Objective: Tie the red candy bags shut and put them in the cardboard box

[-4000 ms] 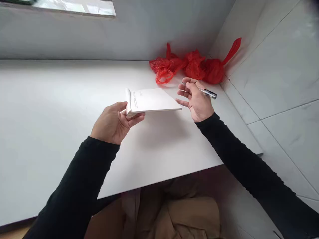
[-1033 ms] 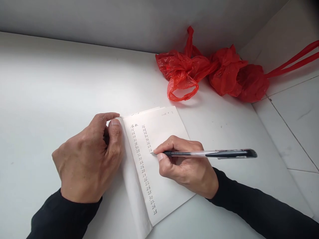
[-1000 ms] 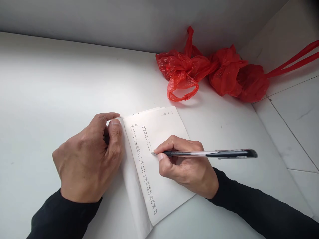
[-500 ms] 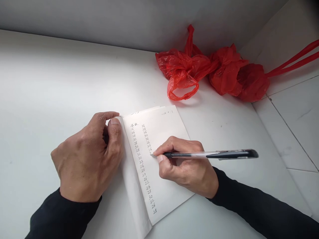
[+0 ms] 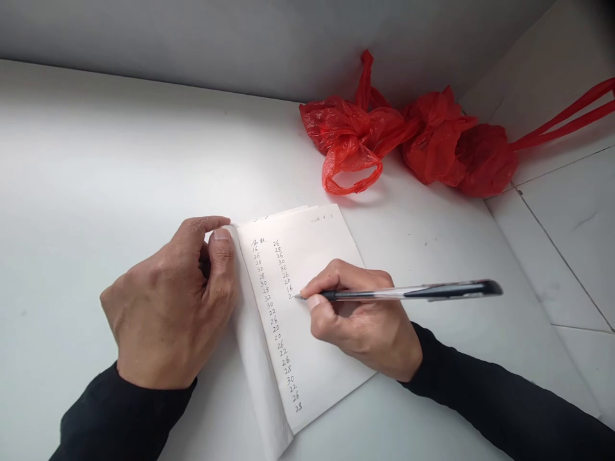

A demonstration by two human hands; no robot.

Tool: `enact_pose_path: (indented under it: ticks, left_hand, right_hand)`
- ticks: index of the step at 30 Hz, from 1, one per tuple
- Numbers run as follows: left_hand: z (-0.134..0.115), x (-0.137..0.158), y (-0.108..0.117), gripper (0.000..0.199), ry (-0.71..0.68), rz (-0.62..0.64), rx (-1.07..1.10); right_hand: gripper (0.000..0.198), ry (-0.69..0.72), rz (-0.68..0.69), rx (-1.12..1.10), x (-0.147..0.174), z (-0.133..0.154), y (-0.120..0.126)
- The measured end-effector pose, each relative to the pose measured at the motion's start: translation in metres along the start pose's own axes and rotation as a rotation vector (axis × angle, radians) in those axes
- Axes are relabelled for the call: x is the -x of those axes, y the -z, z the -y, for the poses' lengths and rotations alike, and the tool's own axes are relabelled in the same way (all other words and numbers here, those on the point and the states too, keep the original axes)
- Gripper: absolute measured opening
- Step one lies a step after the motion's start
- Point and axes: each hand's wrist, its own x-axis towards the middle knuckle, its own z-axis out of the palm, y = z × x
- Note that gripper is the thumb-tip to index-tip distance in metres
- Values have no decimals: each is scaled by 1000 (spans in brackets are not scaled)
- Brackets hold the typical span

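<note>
A notebook [image 5: 324, 378] lies open on the white surface, its page bearing two columns of handwritten numbers. My right hand [image 5: 369, 323] pinches a clear-barrelled pen [image 5: 408, 293] with dark ends. The pen's tip meets the paper in the second column, just right of a "2" under the "16". At the upper left of the notebook, my left hand [image 5: 166, 307] is curled, with thumb and forefinger closed about the edge of the folded-over leaf [image 5: 257, 384]. Its other fingers are tucked out of sight.
Two knotted red plastic bags [image 5: 360, 131] [image 5: 451, 144] rest at the back right against the grey wall [image 5: 192, 45]. A red strap [image 5: 567, 118] runs from them to the right edge. Pale tiles [image 5: 571, 224] border the white surface [image 5: 96, 166] on the right.
My right hand and the pen have shifted slightly right and up, uncovering the "2" in the second column. My left hand stays almost where it was on the notebook's edge.
</note>
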Motion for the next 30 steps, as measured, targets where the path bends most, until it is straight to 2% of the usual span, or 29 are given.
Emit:
enact_pose_path:
  ticks: [13,30]
  left_hand:
    - [7,-1,-4,27,-57,-43,-16]
    - [6,-1,-5,32,-48,-45,-4]
  right_hand:
    - [13,-41,11,-10,0,0,0]
    - [14,-32,17,10,1,-1,1]
